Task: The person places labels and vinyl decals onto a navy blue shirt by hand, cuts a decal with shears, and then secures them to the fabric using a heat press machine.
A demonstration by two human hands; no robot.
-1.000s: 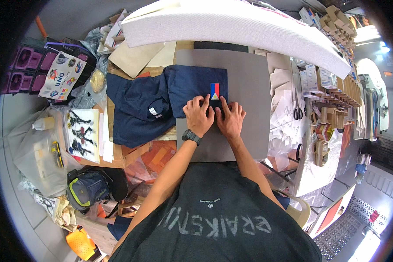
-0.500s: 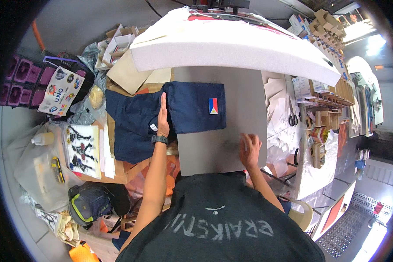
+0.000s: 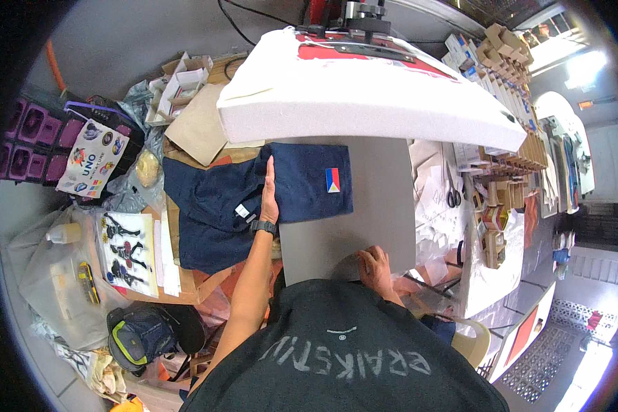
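A dark navy cloth garment [image 3: 216, 209] lies across the left part of a flat grey board [image 3: 384, 206]. Its right-hand section rests on the board and bears a small blue, red and white flag patch [image 3: 332, 180]. My left hand [image 3: 270, 196] stands on its edge against the garment, fingers straight and held together, with nothing in its grasp. A white tag [image 3: 242, 211] shows on the cloth beside that wrist. Near the board's front edge is my right hand [image 3: 375, 268], fingers curled in, no object visible in them.
Over the board's far end hangs a thick white padded plate [image 3: 371, 120]. Scissors [image 3: 452, 192] and papers lie to the right, by small cardboard boxes [image 3: 496, 220]. Leftward are a printed sheet [image 3: 127, 250], a yellow-black tool [image 3: 88, 283] and a bag [image 3: 137, 336].
My right hand has drawn back toward me and left, to the board's front edge. My left hand stays against the garment. The whole view has shifted slightly downward.
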